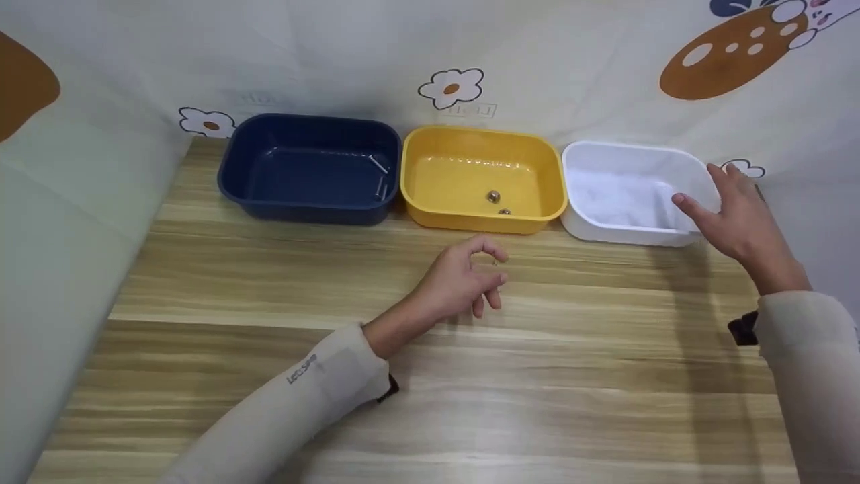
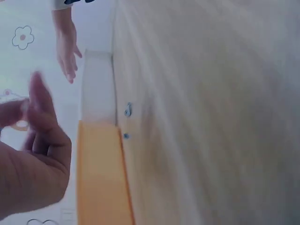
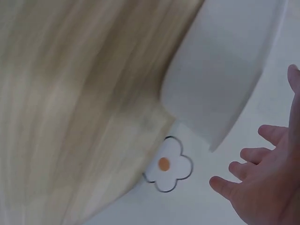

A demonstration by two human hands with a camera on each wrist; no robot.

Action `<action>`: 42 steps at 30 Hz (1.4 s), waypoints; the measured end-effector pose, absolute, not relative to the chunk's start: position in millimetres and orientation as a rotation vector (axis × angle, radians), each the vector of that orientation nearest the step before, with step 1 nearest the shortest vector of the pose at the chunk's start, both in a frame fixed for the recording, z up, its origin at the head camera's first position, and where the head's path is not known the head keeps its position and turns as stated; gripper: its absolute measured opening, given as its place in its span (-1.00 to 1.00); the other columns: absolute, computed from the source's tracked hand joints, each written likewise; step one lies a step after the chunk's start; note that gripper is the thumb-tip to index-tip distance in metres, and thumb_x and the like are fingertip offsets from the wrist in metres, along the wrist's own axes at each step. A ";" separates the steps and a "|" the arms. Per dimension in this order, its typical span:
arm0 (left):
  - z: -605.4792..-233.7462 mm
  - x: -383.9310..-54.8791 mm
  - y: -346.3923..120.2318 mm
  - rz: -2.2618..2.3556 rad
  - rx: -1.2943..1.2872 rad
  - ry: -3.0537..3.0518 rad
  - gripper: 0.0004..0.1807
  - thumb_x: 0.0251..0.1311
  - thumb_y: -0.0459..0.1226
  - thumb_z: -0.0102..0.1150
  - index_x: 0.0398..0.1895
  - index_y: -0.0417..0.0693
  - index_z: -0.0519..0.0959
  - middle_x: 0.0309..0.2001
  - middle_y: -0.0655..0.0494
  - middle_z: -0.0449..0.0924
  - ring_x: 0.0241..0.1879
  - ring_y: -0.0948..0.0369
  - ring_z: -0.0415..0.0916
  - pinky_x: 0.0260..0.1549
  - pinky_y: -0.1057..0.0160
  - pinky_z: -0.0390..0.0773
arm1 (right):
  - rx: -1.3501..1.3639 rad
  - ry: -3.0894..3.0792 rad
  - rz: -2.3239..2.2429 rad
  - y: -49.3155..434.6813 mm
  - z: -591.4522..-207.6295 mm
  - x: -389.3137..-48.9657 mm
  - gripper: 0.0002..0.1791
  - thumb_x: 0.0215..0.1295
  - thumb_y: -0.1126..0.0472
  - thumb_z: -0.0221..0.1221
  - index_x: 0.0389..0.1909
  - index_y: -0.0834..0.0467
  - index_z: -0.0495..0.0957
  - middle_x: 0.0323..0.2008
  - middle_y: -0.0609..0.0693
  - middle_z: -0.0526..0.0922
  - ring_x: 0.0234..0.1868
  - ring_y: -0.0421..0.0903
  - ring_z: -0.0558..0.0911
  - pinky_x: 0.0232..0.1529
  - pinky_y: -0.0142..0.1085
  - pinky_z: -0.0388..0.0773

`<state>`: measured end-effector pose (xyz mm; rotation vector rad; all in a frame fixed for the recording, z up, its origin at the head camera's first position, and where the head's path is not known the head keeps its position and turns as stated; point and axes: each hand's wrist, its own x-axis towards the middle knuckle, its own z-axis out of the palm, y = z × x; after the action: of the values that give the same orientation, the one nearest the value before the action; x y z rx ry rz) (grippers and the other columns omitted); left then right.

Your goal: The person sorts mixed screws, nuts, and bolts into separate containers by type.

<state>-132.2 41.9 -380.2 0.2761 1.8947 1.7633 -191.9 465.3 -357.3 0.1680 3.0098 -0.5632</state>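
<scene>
My left hand [image 1: 463, 282] hovers over the table in front of the yellow bin, thumb and index finger bent toward each other with a gap, the other fingers loosely curled. No held thing shows. In the left wrist view, small bluish bits [image 2: 128, 109] appear beside the yellow bin [image 2: 101, 178]; their kind is unclear. My right hand [image 1: 739, 208] is at the right end of the white bin [image 1: 631, 236], fingers spread and holding nothing. Two small metal nuts [image 1: 494, 196] lie in the yellow bin. Thin metal pins or screws [image 1: 379, 165] lie in the dark blue bin [image 1: 302, 212].
The three bins stand in a row along the back of the wooden table [image 1: 403, 417], against a patterned cloth [image 1: 336, 54]. Cloth [image 1: 74, 222] also rises along the left side. Whatever lies in the white bin is too pale to make out.
</scene>
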 end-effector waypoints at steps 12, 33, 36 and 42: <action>-416.0 -139.3 59.3 1.569 0.008 1.764 -0.76 0.20 -0.59 0.07 -0.12 -0.19 0.52 -0.74 -0.05 0.53 -0.80 0.24 0.45 -0.83 0.38 0.38 | 0.226 2.936 -0.640 480.8 -381.2 -191.3 0.06 0.37 -0.37 -0.13 0.53 0.12 -0.49 0.51 0.37 -0.36 0.44 0.47 -0.13 0.27 0.46 -0.15; -415.2 -136.9 71.3 1.381 0.053 2.064 -0.90 0.28 -0.50 0.06 -0.26 -0.16 0.50 -0.78 -0.04 0.51 -0.85 0.20 0.46 -0.85 0.29 0.50 | 0.163 2.903 -0.475 482.5 -389.9 -188.1 0.09 0.39 -0.40 -0.31 0.43 0.25 -0.68 0.45 0.33 -0.63 0.45 0.45 -0.35 0.34 0.37 -0.24; -414.4 -138.0 68.4 1.361 0.054 2.072 -0.85 0.26 -0.52 0.03 -0.20 -0.16 0.50 -0.78 -0.04 0.51 -0.85 0.21 0.47 -0.85 0.30 0.50 | 0.160 2.891 -0.468 482.9 -390.1 -189.0 0.09 0.39 -0.41 -0.31 0.43 0.25 -0.69 0.45 0.32 -0.65 0.44 0.46 -0.36 0.33 0.38 -0.24; -410.2 -140.2 64.2 1.314 0.081 2.095 -0.79 0.26 -0.54 -0.03 -0.16 -0.15 0.50 -0.74 -0.07 0.53 -0.82 0.20 0.48 -0.82 0.27 0.54 | 0.157 2.880 -0.469 484.1 -388.2 -189.1 0.08 0.39 -0.40 -0.31 0.42 0.21 -0.72 0.45 0.30 -0.67 0.43 0.49 -0.32 0.30 0.41 -0.20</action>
<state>-140.2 64.2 -410.2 0.0806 2.0947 1.3140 -189.1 484.1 -388.2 0.1568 2.8800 -0.4692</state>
